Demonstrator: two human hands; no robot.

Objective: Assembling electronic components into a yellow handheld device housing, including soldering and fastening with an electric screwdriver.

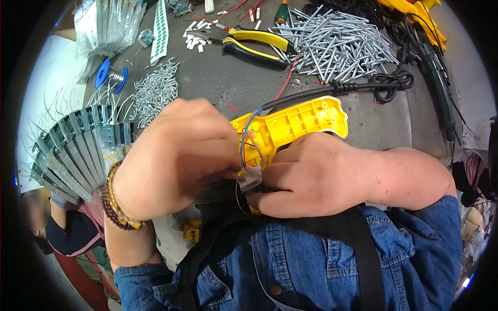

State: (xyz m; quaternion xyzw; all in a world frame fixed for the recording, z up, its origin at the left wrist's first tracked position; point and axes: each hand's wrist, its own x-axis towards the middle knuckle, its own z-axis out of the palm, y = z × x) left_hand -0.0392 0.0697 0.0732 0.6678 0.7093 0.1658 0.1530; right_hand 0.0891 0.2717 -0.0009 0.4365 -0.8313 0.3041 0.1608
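Note:
A yellow plastic housing half [311,122], its ribbed inside facing up, lies in front of me. A black power cord [311,92] enters it, and a blue wire [248,128] and red wires run down to a small whitish translucent block [250,179]. My right hand [316,176] is closed over the housing's near part, with thumb and forefinger pinching the block. My left hand [176,155] is closed just left of the block; its fingertips are hidden and slightly blurred, so what they hold does not show.
Yellow-handled pliers [254,46], a pile of long screws [340,46], small screws [155,88] and a solder spool [111,76] lie beyond my hands. Metal parts with wires [78,147] fan out at left. A black-handled tool [436,88] hangs at right. Another person [72,225] sits at lower left.

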